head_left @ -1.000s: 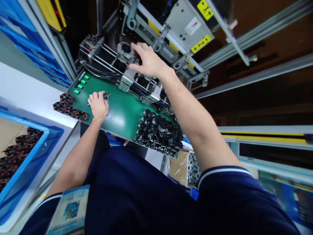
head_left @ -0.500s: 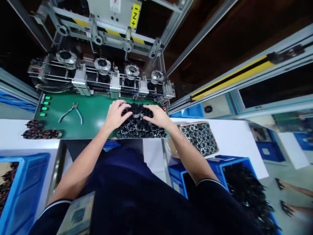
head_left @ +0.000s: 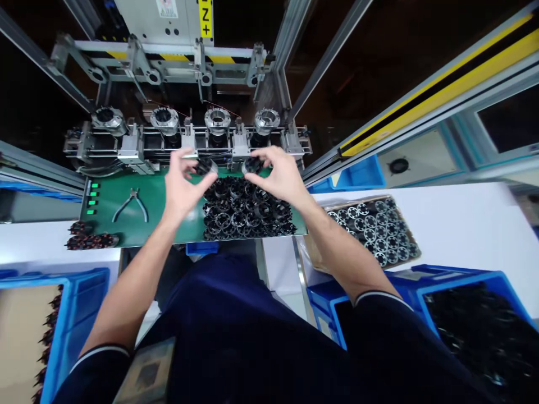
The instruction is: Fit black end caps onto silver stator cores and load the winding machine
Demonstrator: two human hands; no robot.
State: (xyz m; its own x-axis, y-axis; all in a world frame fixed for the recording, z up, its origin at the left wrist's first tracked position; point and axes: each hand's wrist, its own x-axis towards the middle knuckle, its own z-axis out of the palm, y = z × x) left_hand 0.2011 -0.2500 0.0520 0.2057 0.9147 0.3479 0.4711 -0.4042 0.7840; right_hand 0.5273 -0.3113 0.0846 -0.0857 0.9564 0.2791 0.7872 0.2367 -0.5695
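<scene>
Between the thumb and fingers of my left hand [head_left: 184,185] is a black and silver ring part [head_left: 205,166]. A second ring part [head_left: 253,165] is gripped by my right hand [head_left: 280,175]. Both parts are raised above the back edge of a stack of black ring parts [head_left: 240,209] on the green work surface [head_left: 168,221]. Just beyond my hands stands the machine's row of round metal holders. The two left holders [head_left: 108,119] [head_left: 164,119] have black pieces in them; the two right holders [head_left: 218,119] [head_left: 266,119] show open centres.
Pliers [head_left: 132,205] lie on the left of the green surface, near several copper-wound parts [head_left: 92,241]. A carton of silver rings [head_left: 379,230] is on the white table at right. Blue bins [head_left: 86,314] [head_left: 463,280] stand at both sides. Metal posts frame the machine.
Both hands have risen off the stack towards the holders, each with a ring part in its fingers. The view has shifted as well.
</scene>
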